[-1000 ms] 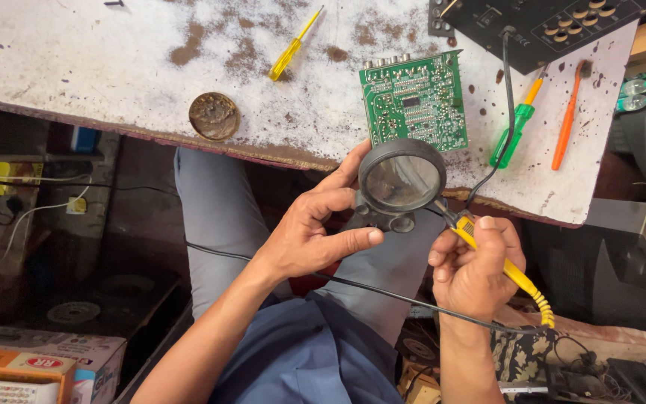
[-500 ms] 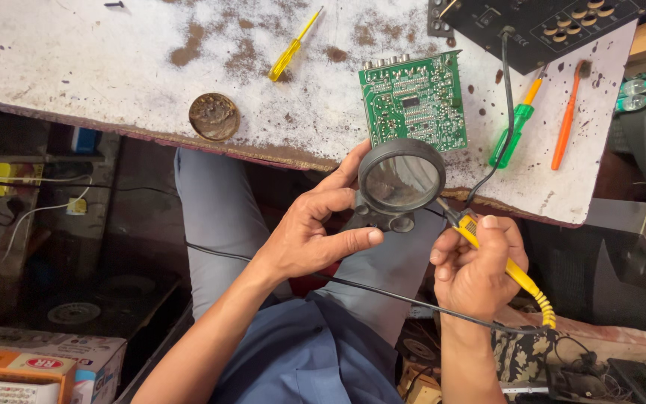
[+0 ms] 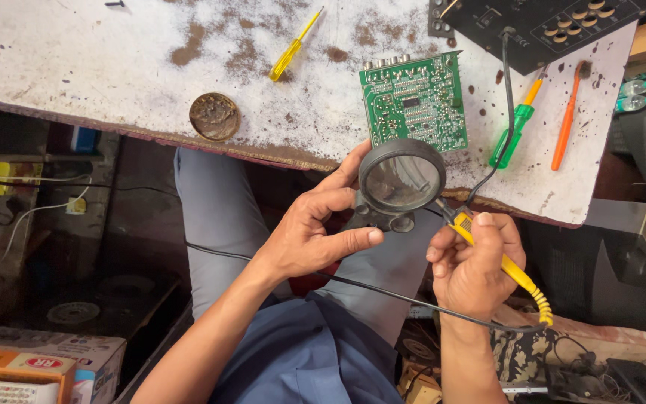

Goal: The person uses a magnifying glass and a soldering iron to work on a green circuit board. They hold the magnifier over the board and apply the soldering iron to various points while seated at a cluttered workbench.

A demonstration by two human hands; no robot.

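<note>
My left hand (image 3: pixel 315 236) grips a black round magnifying glass (image 3: pixel 401 179) by its base, holding it just below the table edge. My right hand (image 3: pixel 472 265) holds a yellow-handled soldering iron (image 3: pixel 514 273) like a pen, its tip pointing up-left toward the lens. A black cord (image 3: pixel 383 290) runs from the iron across my lap. A green circuit board (image 3: pixel 416 105) lies on the table right above the lens.
The stained white table (image 3: pixel 114 67) carries a yellow screwdriver (image 3: pixel 293 49), a round rusty tin (image 3: pixel 214 116), a green screwdriver (image 3: pixel 514 131), an orange tool (image 3: pixel 566 120) and a black panel (image 3: pixel 555 26). Cardboard boxes (image 3: pixel 31 359) sit at the lower left.
</note>
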